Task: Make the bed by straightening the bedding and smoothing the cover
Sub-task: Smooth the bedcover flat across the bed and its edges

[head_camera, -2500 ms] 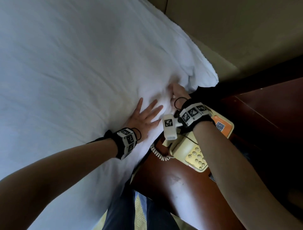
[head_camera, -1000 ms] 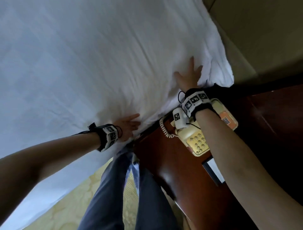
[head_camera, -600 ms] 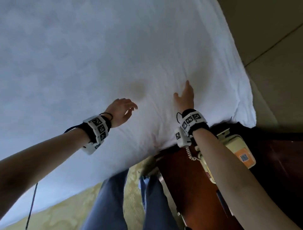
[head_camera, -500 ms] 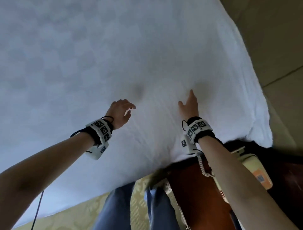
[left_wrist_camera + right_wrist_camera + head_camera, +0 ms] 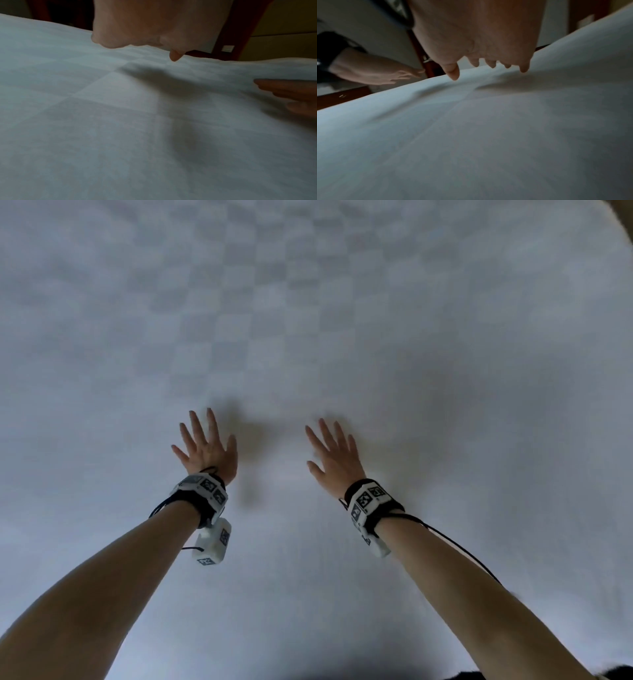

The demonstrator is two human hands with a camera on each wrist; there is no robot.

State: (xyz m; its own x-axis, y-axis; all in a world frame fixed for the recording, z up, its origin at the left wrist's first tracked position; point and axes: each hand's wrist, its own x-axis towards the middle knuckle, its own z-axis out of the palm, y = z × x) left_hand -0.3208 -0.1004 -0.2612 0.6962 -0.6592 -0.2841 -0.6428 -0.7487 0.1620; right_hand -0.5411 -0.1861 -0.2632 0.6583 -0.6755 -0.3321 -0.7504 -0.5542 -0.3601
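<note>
Over the white checkered cover (image 5: 308, 320), both hands spread wide, holding nothing — left hand (image 5: 205, 451) left, right hand (image 5: 334, 462) right, apart.

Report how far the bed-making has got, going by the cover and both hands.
Done: the white checked cover lies spread and mostly flat across the head view. In hand: the left hand and right hand are both open with fingers spread over the cover, holding nothing; contact is unclear. Left: soft ripples near the fingertips in the right wrist view need smoothing. The edges and any pillows are out of view.
</note>
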